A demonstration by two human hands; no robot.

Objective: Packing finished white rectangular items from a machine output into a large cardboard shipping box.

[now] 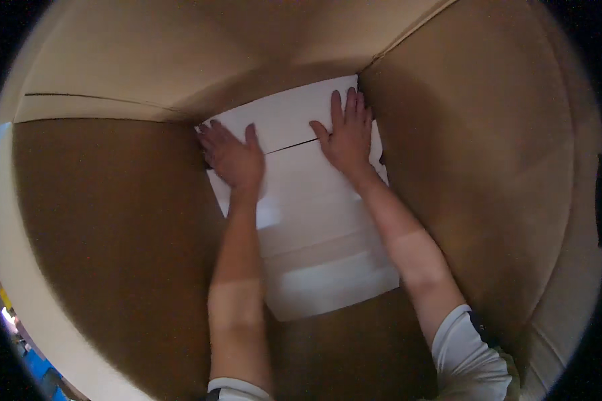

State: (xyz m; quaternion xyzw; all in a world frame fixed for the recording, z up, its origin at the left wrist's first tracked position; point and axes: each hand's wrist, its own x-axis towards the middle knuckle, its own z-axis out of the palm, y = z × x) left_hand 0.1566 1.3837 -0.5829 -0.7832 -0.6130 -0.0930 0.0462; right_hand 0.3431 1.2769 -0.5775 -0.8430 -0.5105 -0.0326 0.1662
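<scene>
Deep inside a large brown cardboard box [100, 254] lies a flat white cardboard piece [314, 220] with a dark slit running across its upper part. Near that piece's upper left corner, my left hand [233, 155] rests palm down with its fingers spread. My right hand [348, 137] lies flat toward its upper right corner, fingers stretched out and the thumb apart. Both hands touch the white surface on either side of the slit, and neither grips anything. Below them, the lower part of the white piece looks glossy and slightly blurred.
Tall cardboard walls surround my arms, with the far wall [261, 40] ahead and the right wall [475, 154] beside my right forearm. A pale box rim [7, 220] curves along the left. Beyond it, blue items [37, 364] show at the lower left.
</scene>
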